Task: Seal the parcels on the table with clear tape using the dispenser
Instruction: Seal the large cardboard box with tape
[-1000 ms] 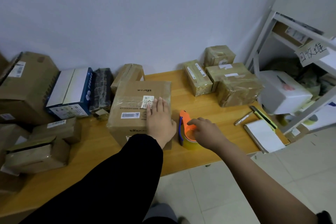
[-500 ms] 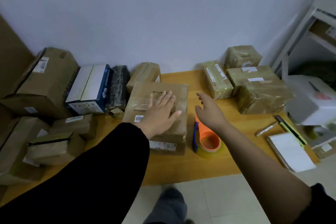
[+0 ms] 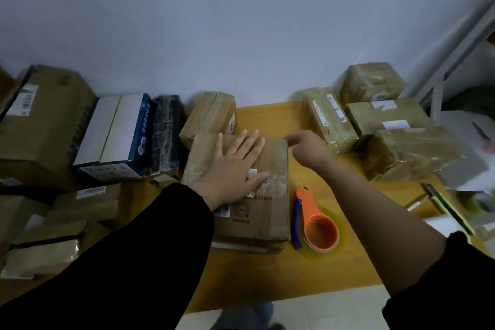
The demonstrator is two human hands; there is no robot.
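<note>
A brown cardboard parcel [image 3: 270, 195] with white labels lies in the middle of the wooden table [image 3: 308, 281]. My left hand [image 3: 235, 166] rests flat on its top, fingers straight and spread. My right hand [image 3: 308, 147] reaches to the parcel's far right corner, its fingers touching the edge there; its fingertips are blurred. The orange tape dispenser [image 3: 318, 225] with a clear tape roll lies on the table just right of the parcel, nobody holding it.
Several taped parcels [image 3: 401, 147] stand at the back right. More boxes crowd the left, among them a blue and white box [image 3: 115, 136] and a big carton [image 3: 40, 126]. A utility knife [image 3: 444, 203] and a white metal shelf [image 3: 455, 61] are at the right.
My right hand let go of the dispenser and moved up to the parcel's far right corner. My left hand slid farther across the parcel top. The camera came closer.
</note>
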